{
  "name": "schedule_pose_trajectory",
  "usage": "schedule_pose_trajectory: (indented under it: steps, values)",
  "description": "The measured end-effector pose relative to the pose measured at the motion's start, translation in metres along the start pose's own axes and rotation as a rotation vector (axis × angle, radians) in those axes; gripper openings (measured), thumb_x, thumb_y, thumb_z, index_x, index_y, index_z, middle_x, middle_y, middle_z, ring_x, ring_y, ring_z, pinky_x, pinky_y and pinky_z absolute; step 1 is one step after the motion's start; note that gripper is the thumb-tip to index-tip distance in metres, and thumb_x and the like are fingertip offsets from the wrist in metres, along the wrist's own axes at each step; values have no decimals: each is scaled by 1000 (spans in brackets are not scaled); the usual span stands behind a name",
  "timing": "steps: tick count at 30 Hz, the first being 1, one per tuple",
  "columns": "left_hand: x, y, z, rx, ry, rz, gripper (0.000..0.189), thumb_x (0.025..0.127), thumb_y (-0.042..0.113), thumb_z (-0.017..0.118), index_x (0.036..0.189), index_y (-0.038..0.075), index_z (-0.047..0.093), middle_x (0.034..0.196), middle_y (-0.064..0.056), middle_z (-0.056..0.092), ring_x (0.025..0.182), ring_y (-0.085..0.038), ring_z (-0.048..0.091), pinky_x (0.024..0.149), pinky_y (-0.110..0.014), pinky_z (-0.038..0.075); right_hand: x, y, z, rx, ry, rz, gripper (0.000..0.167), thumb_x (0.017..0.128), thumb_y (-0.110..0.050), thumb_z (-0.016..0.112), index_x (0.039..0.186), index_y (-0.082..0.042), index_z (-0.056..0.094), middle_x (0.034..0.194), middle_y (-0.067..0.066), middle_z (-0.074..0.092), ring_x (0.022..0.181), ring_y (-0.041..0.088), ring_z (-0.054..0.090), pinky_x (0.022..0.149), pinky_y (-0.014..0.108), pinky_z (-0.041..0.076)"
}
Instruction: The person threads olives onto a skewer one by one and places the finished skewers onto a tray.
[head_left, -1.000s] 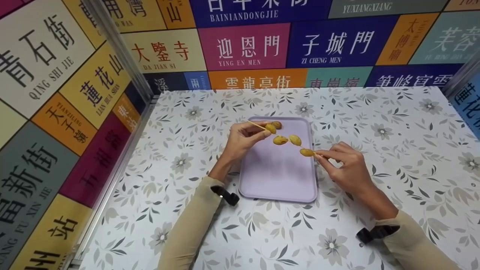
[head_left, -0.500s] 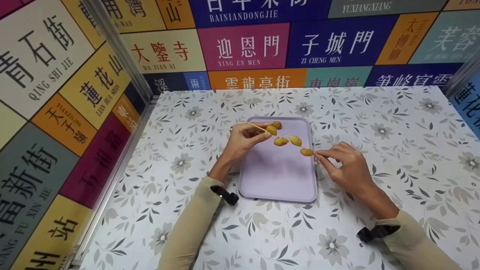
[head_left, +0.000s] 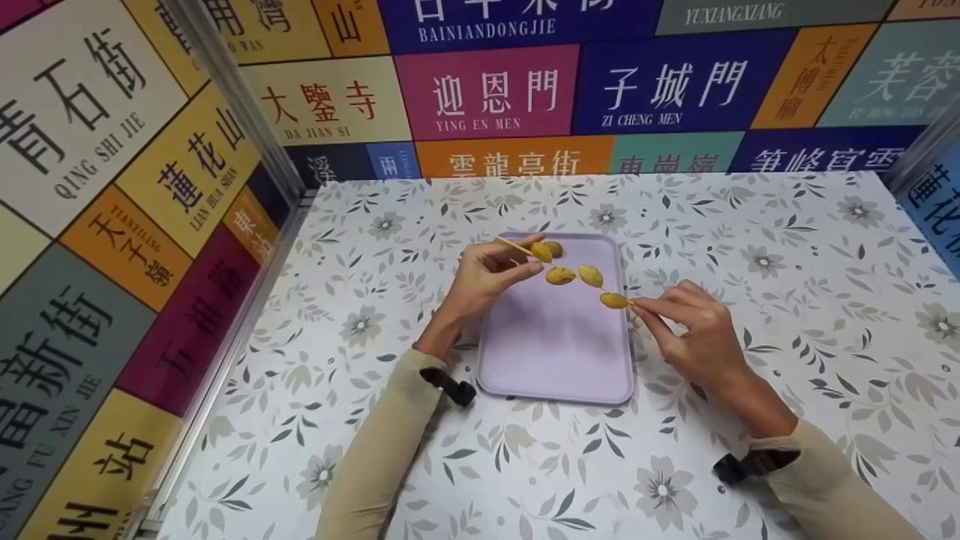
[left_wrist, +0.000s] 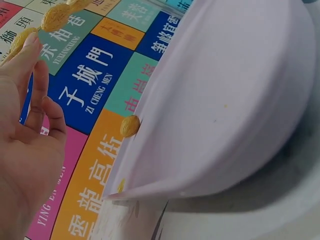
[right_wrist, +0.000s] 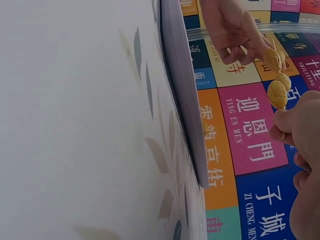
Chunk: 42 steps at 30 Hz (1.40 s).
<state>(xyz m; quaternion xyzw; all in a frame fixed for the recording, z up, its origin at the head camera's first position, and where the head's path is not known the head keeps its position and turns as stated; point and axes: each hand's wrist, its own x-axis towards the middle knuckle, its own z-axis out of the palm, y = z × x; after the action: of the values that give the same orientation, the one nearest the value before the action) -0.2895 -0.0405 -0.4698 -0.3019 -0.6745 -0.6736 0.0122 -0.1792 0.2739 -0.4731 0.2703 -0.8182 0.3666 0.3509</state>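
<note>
A thin wooden skewer (head_left: pixel 514 246) threaded with several wrinkled yellow-green oval fruits (head_left: pixel 560 276) slants above the lilac tray (head_left: pixel 555 352). My left hand (head_left: pixel 484 281) holds its upper left end, thumb and forefinger on either side of the end fruit (head_left: pixel 541 252). In the left wrist view the thumb tip lies against a fruit (left_wrist: pixel 22 40). My right hand (head_left: pixel 694 330) pinches the skewer's other end between thumb and forefinger, just beyond the lowest fruit (head_left: pixel 613 300). The right wrist view has this hand (right_wrist: pixel 305 135) at the frame's edge, close to the fruits (right_wrist: pixel 277 94).
One loose fruit (left_wrist: pixel 130 126) lies at the tray's far end, partly overlapped by the skewered ones in the head view. A floral cloth (head_left: pixel 765 315) covers the table. Printed sign panels (head_left: pixel 487 94) stand behind and to the left. Black camera straps sit on both wrists.
The left thumb and forefinger have spread slightly apart around the end fruit. The skewer with its fruits has shifted up a little. My right hand keeps its pinch, nearly still.
</note>
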Motion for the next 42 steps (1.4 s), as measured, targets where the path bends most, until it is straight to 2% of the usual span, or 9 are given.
schedule_pose_trajectory:
  steps: [5,8,12,16,21,24,29,36,42]
  values:
    - [9,1,1,130,34,-8,44,99,19,82,141,18,73,112,-3,84,79,-18,64,69,-24,49,1,0,-2,-7,33,43,21,82,7,89,100,-2,87,73,5,71,71,19,53,65,22,39]
    - [17,0,3,305,43,-61,34,102,30,79,134,20,78,110,3,84,89,-13,69,75,-27,52,2,1,-3,-19,56,73,19,83,7,89,100,-2,87,73,6,70,71,16,52,66,20,39]
    - [34,0,9,553,19,-107,25,104,34,76,125,20,82,121,5,81,112,-13,68,98,-36,54,2,2,-5,-31,83,106,19,84,7,88,101,-3,87,73,6,70,72,7,49,66,18,38]
    - [51,0,14,760,-81,-108,26,103,30,77,127,21,81,133,3,78,128,-20,63,116,-40,45,2,3,-6,-42,98,126,20,84,7,88,102,-2,87,75,8,72,70,9,49,64,18,37]
    - [65,-6,23,976,-249,-152,32,102,23,77,134,22,78,137,2,77,127,-26,63,109,-45,49,1,3,-6,-50,114,138,20,84,6,89,102,-3,87,77,9,72,68,13,50,64,16,37]
    - [70,-12,28,1074,-295,-199,36,100,17,78,135,21,77,137,1,76,126,-26,63,107,-46,50,1,3,-6,-52,119,143,20,84,6,89,102,-3,87,77,8,72,68,13,50,64,15,37]
    - [71,-19,33,1113,-286,-236,36,99,15,80,135,20,77,133,2,78,123,-23,64,107,-43,50,1,4,-6,-45,115,143,20,85,5,88,103,-3,87,76,8,71,67,17,50,64,15,37]
    - [69,-21,38,1130,-218,-218,19,104,23,76,121,22,83,120,2,80,115,-20,67,104,-40,52,2,4,-6,-31,112,129,20,85,6,88,103,-3,87,76,8,72,64,18,50,63,16,37]
    - [69,-28,36,1043,-193,-270,20,104,28,75,122,21,82,125,3,79,120,-20,68,108,-37,52,1,4,-6,-36,110,129,20,85,5,88,103,-3,87,76,8,72,63,17,51,61,18,38]
